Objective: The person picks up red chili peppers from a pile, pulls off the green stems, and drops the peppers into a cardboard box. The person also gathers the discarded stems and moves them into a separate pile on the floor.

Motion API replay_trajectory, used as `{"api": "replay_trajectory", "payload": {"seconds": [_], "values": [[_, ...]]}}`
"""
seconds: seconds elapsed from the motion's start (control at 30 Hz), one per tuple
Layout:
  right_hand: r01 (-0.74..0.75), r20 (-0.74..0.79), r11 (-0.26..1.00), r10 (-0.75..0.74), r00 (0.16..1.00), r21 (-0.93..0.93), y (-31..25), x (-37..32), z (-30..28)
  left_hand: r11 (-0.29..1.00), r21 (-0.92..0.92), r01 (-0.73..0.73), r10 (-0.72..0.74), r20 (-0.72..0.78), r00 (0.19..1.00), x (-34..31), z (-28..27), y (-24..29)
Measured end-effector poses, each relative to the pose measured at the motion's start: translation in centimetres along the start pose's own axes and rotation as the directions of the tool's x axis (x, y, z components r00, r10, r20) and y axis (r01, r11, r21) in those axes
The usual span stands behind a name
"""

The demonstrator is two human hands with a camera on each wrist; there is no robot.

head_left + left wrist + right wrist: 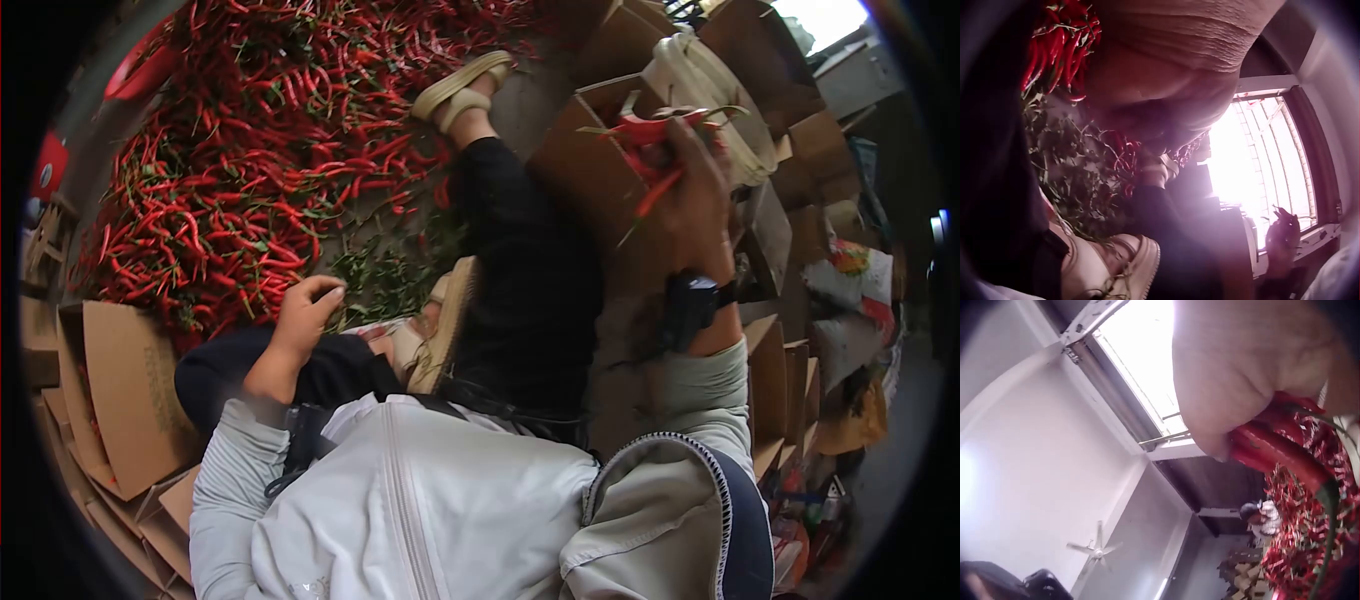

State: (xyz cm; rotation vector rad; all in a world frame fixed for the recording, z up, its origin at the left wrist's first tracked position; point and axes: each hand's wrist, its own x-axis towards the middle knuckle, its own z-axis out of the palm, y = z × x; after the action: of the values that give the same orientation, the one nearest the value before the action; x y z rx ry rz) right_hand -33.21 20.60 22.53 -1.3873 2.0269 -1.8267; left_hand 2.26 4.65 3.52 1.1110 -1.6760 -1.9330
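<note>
My right hand (700, 185) holds a small bunch of red chili peppers (645, 130) with green stems, raised at the right in the head view. In the right wrist view, one long chili pepper (1294, 456) sticks out past the palm, its green stem pointing down. Behind that hand are a cardboard box (590, 150) and a round cream-coloured container (755, 150). My left hand (300, 320) hovers over my bent leg, fingers loosely curled with nothing visible in them. Just beyond it lies a big heap of red chili peppers (220, 220).
Green leaves and stems (385, 280) litter the floor between the heap and my sandal (445, 330). Another cardboard box (140, 390) stands at my left, and more cartons line the right side. A person (1263, 519) appears beyond the peppers in the right wrist view.
</note>
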Motion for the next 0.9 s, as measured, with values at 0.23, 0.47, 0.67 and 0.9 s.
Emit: {"api": "replay_trajectory", "payload": {"seconds": [0.23, 0.47, 0.67, 0.9], "values": [[-0.39, 0.057, 0.876, 0.421, 0.905, -0.284, 2.8, 5.8, -6.5, 0.995, 0.035, 0.091, -0.088, -0.083, 0.993, 1.1, -1.9, -2.1], [-0.249, 0.079, 0.872, 0.308, 0.948, -0.421, 4.6, 5.4, -3.6, 0.955, 0.289, -0.061, 0.102, -0.127, 0.987, 2.5, -4.7, -4.6], [-0.221, 0.258, 0.972, 0.195, 0.946, 0.074, 0.4, 1.7, 6.2, 0.762, 0.637, -0.115, 0.244, -0.118, 0.962, 4.1, -6.9, -6.2], [-0.305, 0.721, 0.95, 0.255, 0.644, -0.064, 8.2, -4.1, 19.6, 0.623, 0.781, 0.042, 0.113, -0.143, 0.983, 3.3, -6.1, -4.7]]}}
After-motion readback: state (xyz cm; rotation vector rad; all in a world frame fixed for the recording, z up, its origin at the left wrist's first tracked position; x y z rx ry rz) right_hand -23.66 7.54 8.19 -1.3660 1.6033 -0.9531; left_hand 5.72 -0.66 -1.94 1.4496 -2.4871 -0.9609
